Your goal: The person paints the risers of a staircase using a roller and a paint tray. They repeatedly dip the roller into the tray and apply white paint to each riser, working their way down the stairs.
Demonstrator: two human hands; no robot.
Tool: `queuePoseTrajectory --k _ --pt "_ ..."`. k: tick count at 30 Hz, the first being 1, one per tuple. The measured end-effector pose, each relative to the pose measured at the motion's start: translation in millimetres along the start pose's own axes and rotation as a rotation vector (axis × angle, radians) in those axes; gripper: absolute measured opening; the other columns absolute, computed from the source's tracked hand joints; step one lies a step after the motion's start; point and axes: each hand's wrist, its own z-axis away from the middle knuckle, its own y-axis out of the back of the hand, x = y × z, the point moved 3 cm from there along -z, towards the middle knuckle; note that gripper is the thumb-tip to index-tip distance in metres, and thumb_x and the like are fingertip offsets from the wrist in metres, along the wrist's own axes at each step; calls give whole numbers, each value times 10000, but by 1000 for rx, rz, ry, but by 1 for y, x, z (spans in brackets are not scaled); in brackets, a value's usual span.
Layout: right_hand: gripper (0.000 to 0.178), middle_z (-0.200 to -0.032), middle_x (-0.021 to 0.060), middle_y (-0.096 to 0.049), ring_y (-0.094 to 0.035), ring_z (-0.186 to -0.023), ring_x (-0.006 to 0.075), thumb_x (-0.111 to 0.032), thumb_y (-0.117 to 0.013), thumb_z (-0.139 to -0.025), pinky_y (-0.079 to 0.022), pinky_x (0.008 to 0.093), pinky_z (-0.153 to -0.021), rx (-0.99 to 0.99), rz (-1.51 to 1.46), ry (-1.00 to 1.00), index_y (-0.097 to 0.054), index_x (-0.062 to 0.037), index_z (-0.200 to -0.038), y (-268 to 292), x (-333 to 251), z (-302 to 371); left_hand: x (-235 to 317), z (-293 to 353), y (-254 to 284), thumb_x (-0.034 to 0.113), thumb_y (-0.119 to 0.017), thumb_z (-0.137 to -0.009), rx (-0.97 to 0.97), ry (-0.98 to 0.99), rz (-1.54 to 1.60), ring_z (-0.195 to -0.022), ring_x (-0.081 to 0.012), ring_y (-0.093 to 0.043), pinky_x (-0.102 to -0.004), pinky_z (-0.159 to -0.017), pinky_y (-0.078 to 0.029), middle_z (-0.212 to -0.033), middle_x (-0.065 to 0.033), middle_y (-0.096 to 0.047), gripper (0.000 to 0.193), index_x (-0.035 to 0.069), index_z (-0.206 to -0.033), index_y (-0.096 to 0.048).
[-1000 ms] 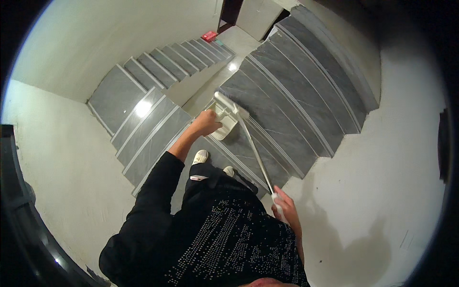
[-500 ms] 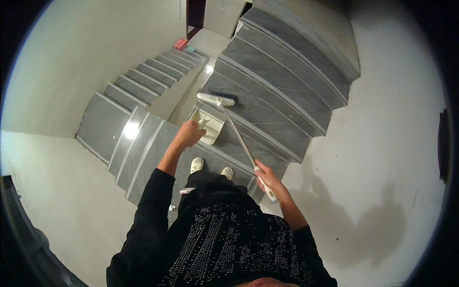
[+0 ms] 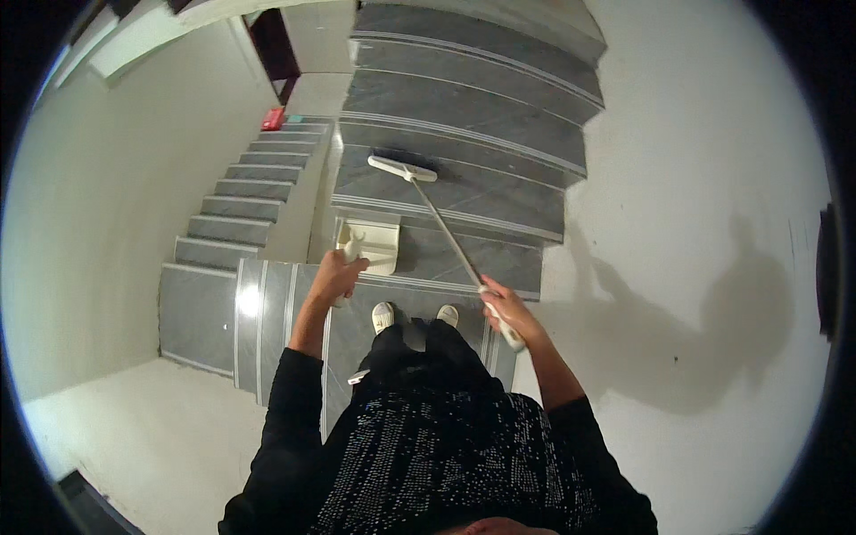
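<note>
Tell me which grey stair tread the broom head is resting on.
The broom head rests on the third tread up from the person's white shoes, one tread above the dustpan; the treads higher up are bare.

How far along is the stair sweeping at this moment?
Done: cannot tell; no dirt is visible. In hand: right hand holds the broom, its head on a step above; left hand holds the dustpan on a nearer step. Left: the upper steps lie beyond the broom head.

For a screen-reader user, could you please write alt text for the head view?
A person on a grey staircase holds a white broom by its long handle in the right hand and a white dustpan in the left hand, between white walls.
</note>
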Motion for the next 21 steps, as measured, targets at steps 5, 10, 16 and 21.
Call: queuePoseTrajectory --k 5,10,16,21 --pt "600 -668 3 -493 -458 -491 85 -220 -522 -971 -401 252 -422 -5 158 -8 -287 -158 -1520 15 53 12 9 5 -20 224 -680 -815 -10 -21 -14 -350 -136 -459 -320 -347 -347 -461 -42 -477 337 -2 -603 -548" --pt "565 -654 -12 -484 -450 -491 74 -192 -537 -955 -405 243 -432 -77 165 -99 -359 -188 -1492 53 45 92 10 19 -57 179 -665 -821 -5 -36 10 -359 -122 -460 -310 -344 -349 -474 -38 -490 270 -6 -652 -565" --pt "567 -640 -5 -505 -458 -454 81 -174 -563 -945 -391 253 -392 -23 156 -24 -377 -153 -1480 93 55 123 13 33 -111 177 -665 -823 -37 63 -33 -370 -122 -452 -299 -341 -349 -502 -14 -474 243 -1 -704 -548" --pt "564 -647 23 -523 -487 -468 102 -173 -540 -949 -432 279 -434 78 83 160 -361 -131 -1482 118 70 33 24 26 -169 201 -678 -827 -104 65 -55 -370 -138 -476 -325 -351 -364 -487 -39 -493 281 -6 -683 -555"
